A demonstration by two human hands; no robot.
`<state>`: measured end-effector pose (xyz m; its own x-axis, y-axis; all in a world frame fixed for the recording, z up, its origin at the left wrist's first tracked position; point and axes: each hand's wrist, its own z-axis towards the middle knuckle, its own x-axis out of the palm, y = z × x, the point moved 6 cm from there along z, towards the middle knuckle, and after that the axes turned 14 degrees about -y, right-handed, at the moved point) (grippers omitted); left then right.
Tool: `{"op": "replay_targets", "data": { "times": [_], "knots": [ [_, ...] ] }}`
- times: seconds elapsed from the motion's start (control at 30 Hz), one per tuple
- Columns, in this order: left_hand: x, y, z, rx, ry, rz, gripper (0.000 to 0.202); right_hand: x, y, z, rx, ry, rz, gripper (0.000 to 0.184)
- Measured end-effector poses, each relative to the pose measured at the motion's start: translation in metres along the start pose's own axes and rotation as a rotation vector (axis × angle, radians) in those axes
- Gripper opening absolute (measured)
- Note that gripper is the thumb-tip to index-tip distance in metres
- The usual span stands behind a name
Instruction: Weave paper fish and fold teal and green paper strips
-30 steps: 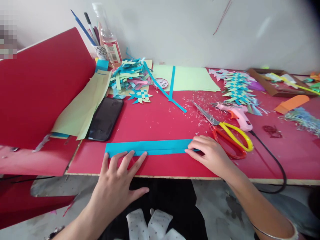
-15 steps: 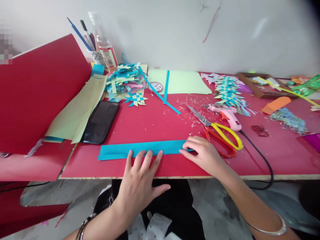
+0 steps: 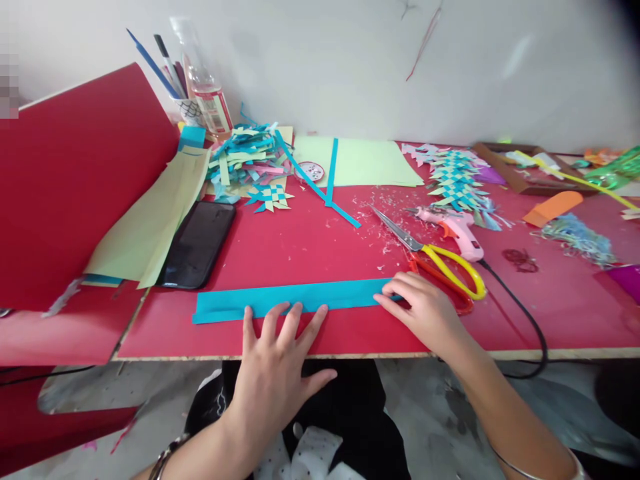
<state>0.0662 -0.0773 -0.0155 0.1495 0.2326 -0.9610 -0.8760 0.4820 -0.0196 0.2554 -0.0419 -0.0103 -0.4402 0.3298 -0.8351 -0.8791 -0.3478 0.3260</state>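
A long blue paper strip (image 3: pixel 345 295), folded along its length, lies near the table's front edge. Spread fingertips of my left hand (image 3: pixel 280 360) press on the strip's lower edge, the thumb stretched out to the right. My right hand (image 3: pixel 425 307) pinches the strip's right end between thumb and fingers, hiding that end. Just beyond it are the scissors (image 3: pixel 425 247) with one yellow and one red handle, the red one partly behind my right hand. A dark phone (image 3: pixel 200 243) lies beyond the strip's left end.
A pink glue gun (image 3: pixel 457 230) with a black cable lies to the right of the scissors. At the back are a heap of paper strips (image 3: pixel 245 157), pale green paper (image 3: pixel 375 163), a bottle (image 3: pixel 207 93) and a woven paper piece (image 3: pixel 456 180). Red card (image 3: pixel 75 180) stands at left.
My right hand has slid a little to the right along the strip, and more of its blue surface shows. My left hand keeps pressing at nearly the same spot.
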Motion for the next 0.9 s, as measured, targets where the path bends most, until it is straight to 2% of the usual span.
{"op": "replay_targets", "data": {
  "times": [0.23, 0.53, 0.63, 0.7, 0.8, 0.9],
  "knots": [
    [0.001, 0.001, 0.000, -0.005, -0.020, 0.000, 0.066, 0.000, -0.003, -0.004, 0.023, -0.004, -0.012, 0.016],
    [0.000, 0.000, -0.002, -0.001, -0.023, 0.009, 0.061, -0.005, -0.002, -0.008, 0.032, -0.074, -0.103, 0.009],
    [0.000, 0.000, -0.002, 0.000, -0.024, 0.013, 0.059, -0.012, 0.001, -0.009, 0.015, -0.116, -0.219, 0.013],
    [0.000, -0.001, -0.002, -0.001, -0.031, 0.013, 0.060, -0.018, 0.012, -0.011, -0.030, -0.191, -0.344, 0.018],
    [0.000, -0.001, -0.002, -0.006, -0.044, 0.009, 0.061, -0.016, 0.044, -0.018, -0.179, -0.258, -0.414, 0.026],
    [0.001, -0.001, -0.002, -0.009, -0.044, -0.005, 0.059, 0.006, 0.075, -0.025, -0.293, -0.035, -0.272, 0.041]
  ]
}}
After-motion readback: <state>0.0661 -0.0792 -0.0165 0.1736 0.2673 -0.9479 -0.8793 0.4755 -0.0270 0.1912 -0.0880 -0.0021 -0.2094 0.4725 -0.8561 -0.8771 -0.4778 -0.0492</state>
